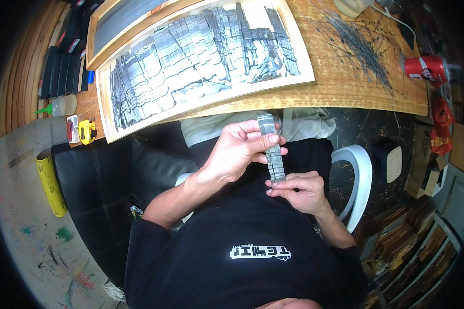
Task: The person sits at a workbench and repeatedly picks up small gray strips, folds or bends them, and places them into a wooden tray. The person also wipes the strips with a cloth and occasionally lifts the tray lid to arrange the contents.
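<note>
The left hand (234, 152) clamps the grey striped strip (276, 165) between thumb and fingers at its upper half; the right hand (301, 190) pinches its lower end. The strip is held between the black shirt (201, 242) and the wooden table (340, 90). It is probably light, stiff and brittle (bending may snap it), so support both ends. Beyond, the framed panel (299, 46) carries grey pieces (185, 41).

The left hand (237, 149) pinches, thumb (263, 142) against fingers (248, 125); the right hand (301, 191) pinches nearer the torso (247, 226) than those fingers, forearms (183, 194) angled inward.
</note>
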Demonstrator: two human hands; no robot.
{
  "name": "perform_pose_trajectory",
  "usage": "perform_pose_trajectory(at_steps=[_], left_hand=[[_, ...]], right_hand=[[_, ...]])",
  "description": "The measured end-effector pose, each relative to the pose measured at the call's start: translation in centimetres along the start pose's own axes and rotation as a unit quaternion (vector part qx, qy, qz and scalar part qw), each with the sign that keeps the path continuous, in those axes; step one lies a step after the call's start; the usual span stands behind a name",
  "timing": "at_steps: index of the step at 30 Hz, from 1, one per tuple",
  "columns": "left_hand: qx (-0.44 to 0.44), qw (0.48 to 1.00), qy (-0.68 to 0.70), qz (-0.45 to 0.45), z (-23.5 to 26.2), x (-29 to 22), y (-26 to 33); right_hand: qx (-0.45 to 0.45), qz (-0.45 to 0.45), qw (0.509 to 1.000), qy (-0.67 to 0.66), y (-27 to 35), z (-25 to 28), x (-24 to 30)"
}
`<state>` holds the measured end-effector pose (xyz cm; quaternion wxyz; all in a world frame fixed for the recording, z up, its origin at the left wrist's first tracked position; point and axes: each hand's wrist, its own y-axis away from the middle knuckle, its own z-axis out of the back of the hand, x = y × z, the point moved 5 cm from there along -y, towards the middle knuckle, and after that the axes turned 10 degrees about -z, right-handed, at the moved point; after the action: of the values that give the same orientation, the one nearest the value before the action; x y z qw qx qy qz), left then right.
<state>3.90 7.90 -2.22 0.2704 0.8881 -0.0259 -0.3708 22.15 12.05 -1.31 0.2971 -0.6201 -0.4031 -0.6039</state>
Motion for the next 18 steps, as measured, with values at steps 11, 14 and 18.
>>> perform_pose_trajectory(at_steps=[11, 14, 18], left_hand=[[0.035, 0.998, -0.048, 0.018, 0.6, -1.0, -0.7], [0.024, 0.999, -0.031, 0.012, 0.5, -1.4, -1.1], [0.035, 0.998, -0.053, 0.027, 0.7, -1.2, -0.7]], right_hand=[[-0.032, -0.024, 0.999, 0.032, 0.2, -1.1, 0.4], [-0.051, -0.026, 0.998, 0.028, -0.3, -1.0, 0.5], [-0.026, -0.051, 0.998, 0.035, -0.3, -0.9, 0.5]])
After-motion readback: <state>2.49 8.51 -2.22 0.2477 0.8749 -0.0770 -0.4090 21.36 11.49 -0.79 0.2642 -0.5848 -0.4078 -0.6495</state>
